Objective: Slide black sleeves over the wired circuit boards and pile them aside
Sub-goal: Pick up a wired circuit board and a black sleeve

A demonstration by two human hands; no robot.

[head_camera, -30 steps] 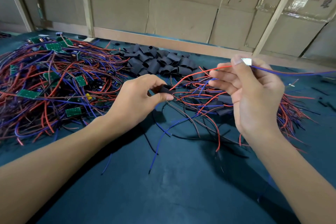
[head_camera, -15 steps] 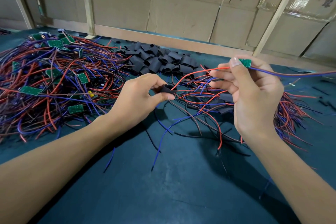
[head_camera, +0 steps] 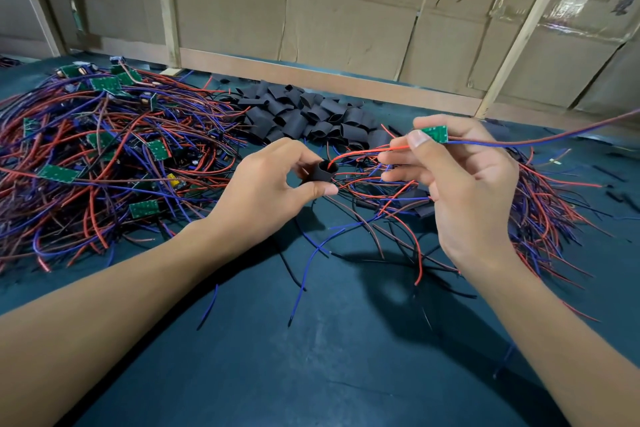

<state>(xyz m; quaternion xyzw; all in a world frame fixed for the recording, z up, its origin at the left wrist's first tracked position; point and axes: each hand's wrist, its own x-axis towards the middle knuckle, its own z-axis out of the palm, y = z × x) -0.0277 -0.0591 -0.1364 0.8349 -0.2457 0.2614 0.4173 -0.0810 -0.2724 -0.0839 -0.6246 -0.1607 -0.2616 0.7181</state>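
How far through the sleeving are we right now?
Done: a pile of sleeved wired boards lies at right. In hand: the left hand holds a black sleeve with a red wire entering it; the right hand pinches a green circuit board. Left: the big heap of bare boards.

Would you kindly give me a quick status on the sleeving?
Left hand pinches black sleeve, mouth open. Right hand holds circuit board; its red wire enters sleeve. Board not sleeved. Loose wires beneath.

Two hands (head_camera: 270,191), countless boards, sleeves
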